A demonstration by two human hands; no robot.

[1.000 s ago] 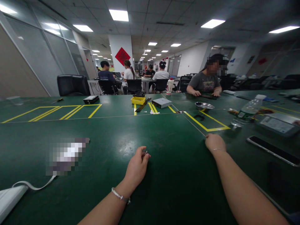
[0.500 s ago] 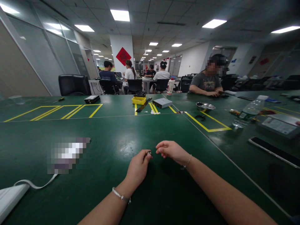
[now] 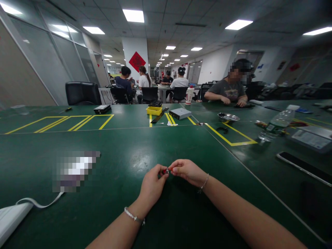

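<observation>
My left hand (image 3: pixel 151 185) and my right hand (image 3: pixel 188 171) meet fingertip to fingertip just above the green table (image 3: pixel 124 152). Between them they pinch a tiny part (image 3: pixel 166 171), metallic with a red spot, too small to name. Both hands have their fingers closed round it. A thin bracelet circles each wrist.
A phone (image 3: pixel 303 167) lies at the right, a plastic bottle (image 3: pixel 276 122) and a metal bowl (image 3: pixel 228 117) beyond it. A yellow tray (image 3: pixel 153 110) and a grey box (image 3: pixel 180 113) sit mid-table. A white cable (image 3: pixel 36 204) runs at the left. A person (image 3: pixel 228 91) sits across.
My right hand came in from the right side of the table to meet the left hand, and its fingers have closed on the small part that the left hand was holding.
</observation>
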